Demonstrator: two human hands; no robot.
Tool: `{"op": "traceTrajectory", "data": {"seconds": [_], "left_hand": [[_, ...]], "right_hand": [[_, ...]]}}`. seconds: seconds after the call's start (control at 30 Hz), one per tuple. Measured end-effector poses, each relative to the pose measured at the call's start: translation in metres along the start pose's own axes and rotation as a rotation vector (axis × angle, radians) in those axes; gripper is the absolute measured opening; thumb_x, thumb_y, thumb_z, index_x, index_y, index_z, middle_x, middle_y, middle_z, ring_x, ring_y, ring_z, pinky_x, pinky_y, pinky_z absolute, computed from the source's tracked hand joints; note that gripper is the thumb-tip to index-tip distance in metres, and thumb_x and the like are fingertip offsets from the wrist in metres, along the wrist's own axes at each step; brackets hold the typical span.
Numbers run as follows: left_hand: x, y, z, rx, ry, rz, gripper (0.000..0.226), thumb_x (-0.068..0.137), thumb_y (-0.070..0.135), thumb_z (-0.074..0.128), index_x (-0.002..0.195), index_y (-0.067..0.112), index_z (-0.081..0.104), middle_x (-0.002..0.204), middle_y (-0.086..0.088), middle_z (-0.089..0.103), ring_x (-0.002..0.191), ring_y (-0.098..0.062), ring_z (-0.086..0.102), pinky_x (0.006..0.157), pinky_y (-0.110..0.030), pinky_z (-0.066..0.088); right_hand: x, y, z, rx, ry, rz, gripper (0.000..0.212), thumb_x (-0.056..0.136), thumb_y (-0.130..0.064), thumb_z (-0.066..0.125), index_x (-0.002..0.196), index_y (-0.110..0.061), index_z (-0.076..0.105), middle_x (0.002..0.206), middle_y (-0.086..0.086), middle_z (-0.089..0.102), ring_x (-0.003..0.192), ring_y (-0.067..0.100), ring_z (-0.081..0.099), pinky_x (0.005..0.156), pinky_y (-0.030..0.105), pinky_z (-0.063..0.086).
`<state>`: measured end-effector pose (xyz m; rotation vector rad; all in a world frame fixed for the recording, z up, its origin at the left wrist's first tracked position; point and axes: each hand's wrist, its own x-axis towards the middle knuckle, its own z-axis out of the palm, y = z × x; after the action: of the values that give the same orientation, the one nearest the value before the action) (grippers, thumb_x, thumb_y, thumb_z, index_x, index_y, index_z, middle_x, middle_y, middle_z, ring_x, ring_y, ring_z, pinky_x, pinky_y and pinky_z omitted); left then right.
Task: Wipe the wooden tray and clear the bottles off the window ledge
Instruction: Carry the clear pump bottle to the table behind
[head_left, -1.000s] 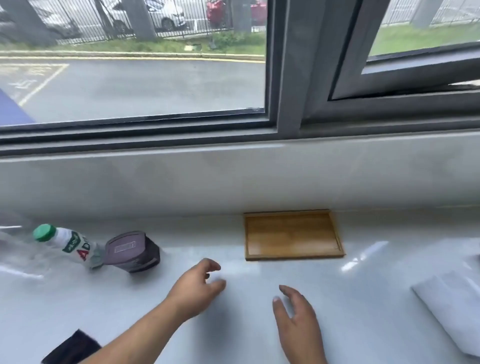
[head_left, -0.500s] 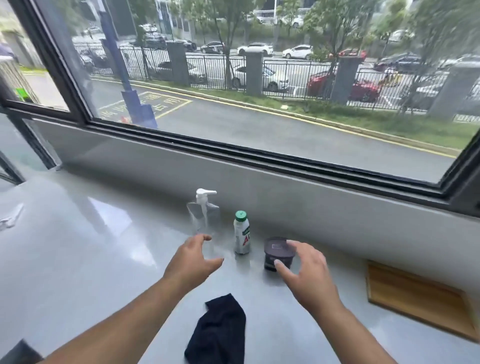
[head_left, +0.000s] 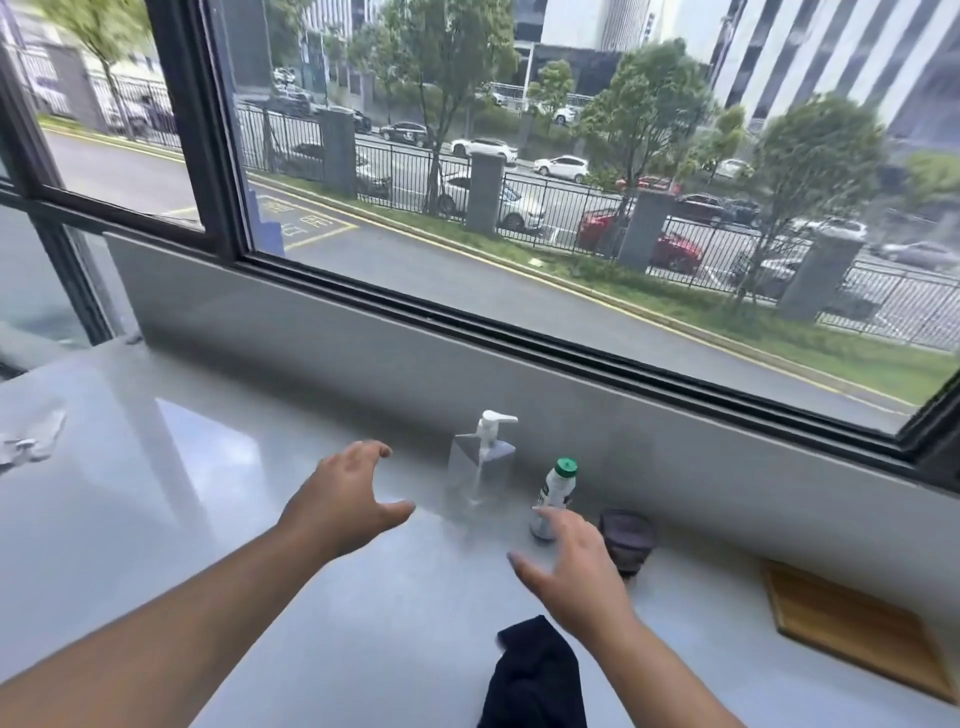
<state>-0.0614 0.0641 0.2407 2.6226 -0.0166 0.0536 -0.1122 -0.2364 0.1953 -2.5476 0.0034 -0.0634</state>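
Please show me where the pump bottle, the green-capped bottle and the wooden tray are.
pump bottle (head_left: 480, 467): head view, clear body.
green-capped bottle (head_left: 555, 488): head view, white body.
wooden tray (head_left: 852, 626): head view, inner surface.

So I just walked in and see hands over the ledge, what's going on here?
A person is reaching toward the bottles on the window ledge. The left hand is open beside the clear pump bottle; the right hand is open in front of the green-capped bottle and dark jar. Neither holds anything yet. A dark cloth lies nearby, the wooden tray to the right.
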Motion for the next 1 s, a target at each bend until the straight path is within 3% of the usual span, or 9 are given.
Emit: {"op": "traceTrajectory", "data": {"seconds": [0.2, 0.33, 0.47, 0.57, 0.67, 0.73, 0.87, 1.0], "left_hand": [[0.039, -0.015, 0.025, -0.009, -0.045, -0.029, 0.078, 0.078, 0.067, 0.071, 0.144, 0.035, 0.043, 0.151, 0.016, 0.044, 0.137, -0.014, 0.039, 0.093, -0.036, 0.047], [0.082, -0.012, 0.063, 0.069, -0.145, -0.048, 0.084, 0.074, 0.069, 0.072, 0.145, 0.036, 0.041, 0.153, 0.016, 0.043, 0.136, -0.013, 0.04, 0.085, -0.036, 0.046], [0.145, 0.011, 0.108, 0.057, -0.19, -0.035, 0.098, 0.071, 0.071, 0.077, 0.153, 0.035, 0.035, 0.159, 0.015, 0.037, 0.141, -0.014, 0.039, 0.097, -0.036, 0.046], [0.188, 0.024, 0.147, 0.014, -0.206, -0.029, 0.108, 0.066, 0.072, 0.082, 0.154, 0.032, 0.034, 0.159, 0.01, 0.038, 0.141, -0.017, 0.042, 0.1, -0.036, 0.044], [0.219, 0.026, 0.179, -0.026, -0.235, -0.061, 0.127, 0.059, 0.072, 0.087, 0.161, 0.029, 0.026, 0.164, 0.005, 0.033, 0.146, -0.02, 0.038, 0.11, -0.037, 0.042], [0.234, 0.024, 0.195, -0.039, -0.273, -0.07, 0.136, 0.055, 0.072, 0.09, 0.163, 0.028, 0.021, 0.167, 0.003, 0.03, 0.149, -0.021, 0.036, 0.116, -0.039, 0.039], [0.25, 0.019, 0.209, -0.003, -0.275, -0.049, 0.131, 0.055, 0.064, 0.089, 0.161, 0.031, 0.021, 0.161, 0.002, 0.038, 0.142, -0.021, 0.044, 0.104, -0.035, 0.046], [0.237, 0.009, 0.196, -0.023, -0.196, -0.071, 0.123, 0.056, 0.06, 0.082, 0.159, 0.032, 0.022, 0.16, 0.005, 0.038, 0.141, -0.02, 0.043, 0.095, -0.029, 0.041]], "right_hand": [[0.048, 0.023, 0.022, 0.068, 0.016, 0.165, 0.062, 0.088, -0.052, 0.068, 0.142, -0.024, 0.056, 0.138, -0.005, 0.06, 0.13, 0.02, 0.051, 0.104, 0.033, 0.042], [0.101, 0.037, 0.071, 0.264, -0.09, 0.262, 0.055, 0.092, -0.045, 0.067, 0.142, -0.023, 0.057, 0.143, -0.001, 0.06, 0.133, 0.019, 0.054, 0.107, 0.037, 0.046], [0.155, 0.055, 0.115, 0.489, -0.208, 0.492, 0.058, 0.09, -0.046, 0.063, 0.145, -0.03, 0.052, 0.141, -0.004, 0.059, 0.112, 0.014, 0.06, 0.092, 0.034, 0.049], [0.197, 0.068, 0.139, 0.696, -0.288, 0.685, 0.063, 0.089, -0.044, 0.062, 0.148, -0.028, 0.048, 0.123, -0.001, 0.064, 0.109, 0.024, 0.067, 0.093, 0.04, 0.056], [0.23, 0.078, 0.156, 1.008, -0.33, 0.872, 0.042, 0.096, -0.037, 0.06, 0.136, -0.025, 0.055, 0.117, 0.001, 0.059, 0.103, 0.029, 0.069, 0.08, 0.038, 0.057], [0.241, 0.083, 0.165, 1.143, -0.315, 0.909, 0.031, 0.098, -0.036, 0.058, 0.128, -0.027, 0.06, 0.119, -0.002, 0.057, 0.1, 0.029, 0.067, 0.082, 0.039, 0.055], [0.247, 0.083, 0.181, 1.243, -0.249, 0.94, 0.029, 0.099, -0.032, 0.055, 0.128, -0.028, 0.057, 0.114, -0.005, 0.057, 0.097, 0.027, 0.065, 0.085, 0.04, 0.055], [0.24, 0.059, 0.187, 1.263, -0.253, 0.942, 0.047, 0.099, -0.031, 0.056, 0.146, -0.03, 0.049, 0.135, 0.001, 0.053, 0.099, 0.025, 0.064, 0.089, 0.04, 0.052]]}}
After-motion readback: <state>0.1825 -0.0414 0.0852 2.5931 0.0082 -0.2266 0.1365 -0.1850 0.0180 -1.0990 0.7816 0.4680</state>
